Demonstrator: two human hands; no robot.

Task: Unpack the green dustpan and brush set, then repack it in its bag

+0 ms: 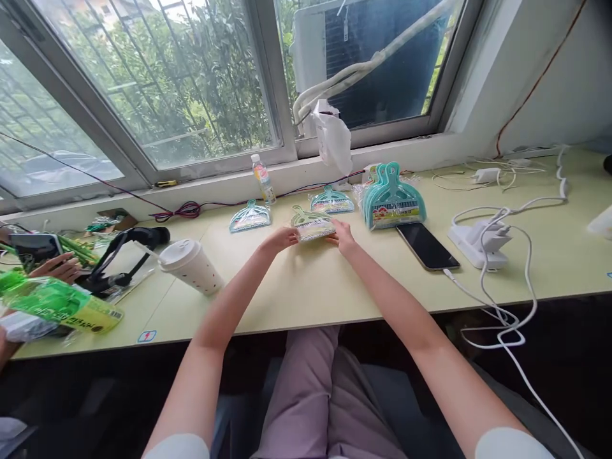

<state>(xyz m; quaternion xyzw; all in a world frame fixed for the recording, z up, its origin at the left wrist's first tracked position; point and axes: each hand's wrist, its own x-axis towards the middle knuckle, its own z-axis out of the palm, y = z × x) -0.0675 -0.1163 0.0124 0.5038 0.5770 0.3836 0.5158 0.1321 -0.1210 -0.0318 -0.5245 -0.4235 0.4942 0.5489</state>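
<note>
- The green packaged dustpan set (pixel 312 225) lies flat on the pale desk (pixel 335 287), straight ahead of the person, with its handle pointing away toward the window sill (pixel 215 185) and its wide edge toward the body.
- The left hand (pixel 281 240) pinches the pack's left edge, fingers closed on it; the right hand (pixel 342 238) pinches the right edge the same way. Both arms reach forward about equally, so neither hand is plainly nearer.
- The pack's long axis runs away from the body, handle to wide edge; the two grips sit across it, one on each side.
- Just beyond the pack, toward the sill, lie two blue single packs: one (pixel 249 217) to its left and one (pixel 331 201) to its right.
- Right of the pack stands a stack of teal dustpan sets (pixel 392 197), and just in front of that stack a dark phone (pixel 427 245) lies face up with a cable in it.
- Further right of the pack are a white charger block (pixel 478 245) and loose white cables.
- Left of the pack a white lidded cup (pixel 190 265) lies tipped on the desk; beyond it are black headphones (pixel 122 255).
- Behind the pack, on the sill, a small bottle (pixel 263 179) stands upright.
- Far left of the pack, another person's hand (pixel 60 268) rests near green packaging (pixel 57 303).
</note>
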